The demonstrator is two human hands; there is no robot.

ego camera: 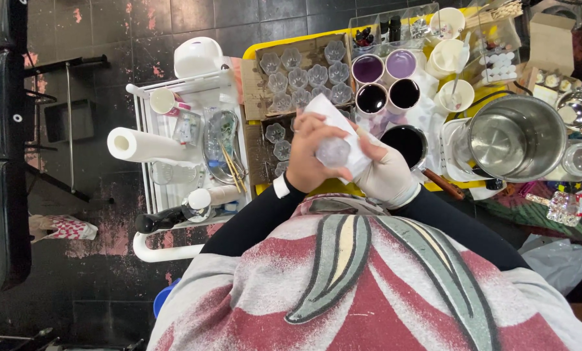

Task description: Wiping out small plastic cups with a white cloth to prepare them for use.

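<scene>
On the far left a white paper-towel roll (138, 145) lies on its side on a white wire rack cart (149, 250), near enough for wiping up spills, we judge. Just right of it, on the yellow worktop (255, 51), clear flower-shaped plastic moulds (304, 77) sit in rows in shallow brown cardboard trays (255, 97), which keep them level and together. At centre we see both hands raised over the worktop's near edge, holding one small clear round mould (334, 152) against a white sheet of paper (330, 117). The bare left hand (310, 156) curls its fingers (317, 127) round the mould and paper from the left, pinching them; the right hand (385, 172), in a pale glove, presses in from the other side with its fingers closed on the paper, which seems to serve as a wipe or shield for the mould. Behind the hands stand four round cups of purple and near-black liquid (385, 81), grouped within easy reach, and a dark-filled bowl (404, 143) sits just beside the gloved hand. Further right, white paper cups (450, 58) hold stirrers, and a large empty stainless steel pot (515, 136) rests on a white base at the worktop's right end.
</scene>
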